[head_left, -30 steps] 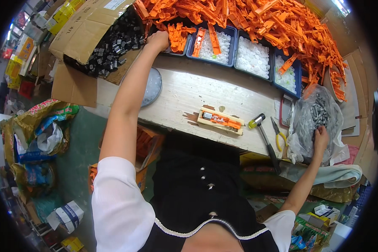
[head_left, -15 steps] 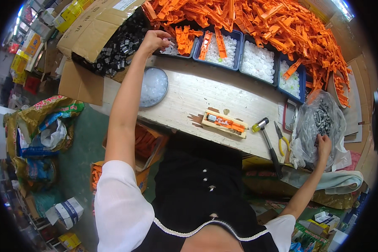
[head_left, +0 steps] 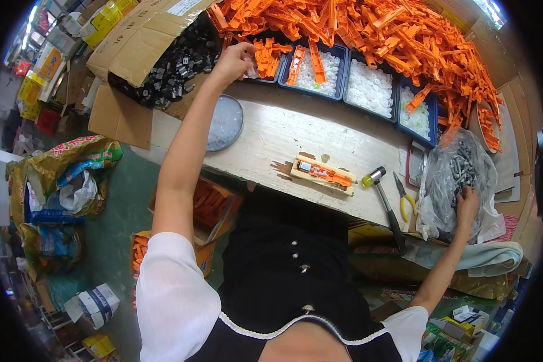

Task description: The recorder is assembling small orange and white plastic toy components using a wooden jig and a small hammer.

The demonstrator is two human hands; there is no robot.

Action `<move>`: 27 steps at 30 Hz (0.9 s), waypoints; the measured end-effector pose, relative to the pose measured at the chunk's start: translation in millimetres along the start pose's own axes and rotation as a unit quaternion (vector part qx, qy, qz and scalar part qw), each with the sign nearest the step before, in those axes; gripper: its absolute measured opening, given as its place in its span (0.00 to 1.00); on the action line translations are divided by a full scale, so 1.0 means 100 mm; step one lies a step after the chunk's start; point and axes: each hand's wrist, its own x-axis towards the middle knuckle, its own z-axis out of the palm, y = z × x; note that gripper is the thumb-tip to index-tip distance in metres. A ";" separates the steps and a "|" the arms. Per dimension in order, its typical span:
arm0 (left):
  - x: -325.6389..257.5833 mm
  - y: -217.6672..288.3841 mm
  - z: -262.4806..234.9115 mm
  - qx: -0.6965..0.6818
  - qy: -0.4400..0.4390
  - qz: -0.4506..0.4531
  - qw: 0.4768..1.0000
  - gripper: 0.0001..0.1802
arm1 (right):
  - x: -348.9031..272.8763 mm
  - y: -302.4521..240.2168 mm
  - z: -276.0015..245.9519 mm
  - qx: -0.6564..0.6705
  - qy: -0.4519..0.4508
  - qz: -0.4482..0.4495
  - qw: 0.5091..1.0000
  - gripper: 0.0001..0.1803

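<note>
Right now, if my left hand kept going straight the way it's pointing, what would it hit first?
Probably the blue tray holding orange parts, which the left hand already reaches; beyond lies the big orange pile. Depth is hard to judge.

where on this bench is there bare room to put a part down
Bare wood lies between the round clear lid and the wooden jig, below the blue trays. Crowded: the orange parts pile, and the right end around hammer, pliers and bag of metal parts.
</note>
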 end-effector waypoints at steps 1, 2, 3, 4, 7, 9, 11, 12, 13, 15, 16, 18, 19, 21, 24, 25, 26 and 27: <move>-0.06 0.05 0.07 0.014 0.007 0.022 1.000 0.18 | 0.00 0.02 0.02 -0.001 -0.002 0.001 1.000 0.12; -0.13 0.06 0.14 0.014 0.005 0.020 1.000 0.18 | -0.01 0.05 0.03 0.000 0.011 -0.006 1.000 0.13; -0.20 0.07 0.20 -0.016 -0.012 0.040 0.999 0.18 | -0.01 0.08 0.06 0.000 0.023 -0.014 1.000 0.14; -0.27 0.08 0.26 -0.046 -0.029 0.060 0.997 0.19 | 0.00 0.13 0.10 -0.001 0.021 -0.013 1.000 0.14; -0.64 0.15 0.46 -0.057 -0.063 0.046 0.995 0.17 | -0.01 0.25 0.21 0.044 0.072 -0.029 0.996 0.12; -0.79 -0.07 0.58 -0.036 -0.092 0.030 0.995 0.12 | 0.00 0.19 0.23 0.067 0.141 -0.034 0.987 0.13; -0.94 -0.19 0.70 -0.041 -0.084 0.015 0.995 0.10 | 0.04 0.21 0.22 0.095 0.148 -0.030 0.984 0.13; -1.02 -0.19 0.75 -0.044 -0.074 0.007 0.996 0.09 | 0.05 0.22 0.19 0.125 0.162 -0.025 0.979 0.14; -1.10 -0.19 0.81 -0.076 -0.063 0.006 0.995 0.08 | 0.04 0.21 0.17 0.124 0.161 -0.027 0.979 0.14; -1.25 -0.12 0.82 -0.082 -0.051 0.003 0.995 0.07 | 0.02 0.08 0.19 0.235 0.190 -0.022 0.953 0.15; -1.32 -0.11 0.80 -0.092 -0.043 0.002 0.995 0.07 | 0.01 0.02 0.18 0.241 0.187 -0.026 0.952 0.15; -1.41 -0.09 0.74 -0.093 -0.027 0.021 0.995 0.06 | -0.07 -0.12 -0.01 0.294 0.153 0.074 0.941 0.16; -1.45 -0.11 0.65 -0.089 0.027 0.037 0.995 0.06 | -0.10 -0.23 -0.14 0.253 0.115 0.112 0.954 0.18; -1.54 -0.16 0.41 -0.050 0.105 0.056 0.992 0.06 | -0.13 -0.36 -0.19 0.262 0.160 0.061 0.950 0.18; -1.66 -0.36 0.05 -0.023 0.160 0.058 0.985 0.05 | -0.15 -0.59 -0.27 0.246 0.228 -0.021 0.942 0.17; -1.70 -0.37 -0.01 -0.004 0.162 0.033 0.986 0.05 | -0.16 -0.66 -0.29 0.220 0.254 -0.051 0.940 0.16; -1.75 -0.39 -0.08 0.015 0.166 0.008 0.986 0.05 | -0.17 -0.72 -0.29 0.223 0.252 -0.053 0.940 0.16; -1.80 -0.43 -0.12 0.050 0.151 0.017 0.987 0.08 | -0.18 -0.78 -0.29 0.222 0.240 -0.049 0.944 0.15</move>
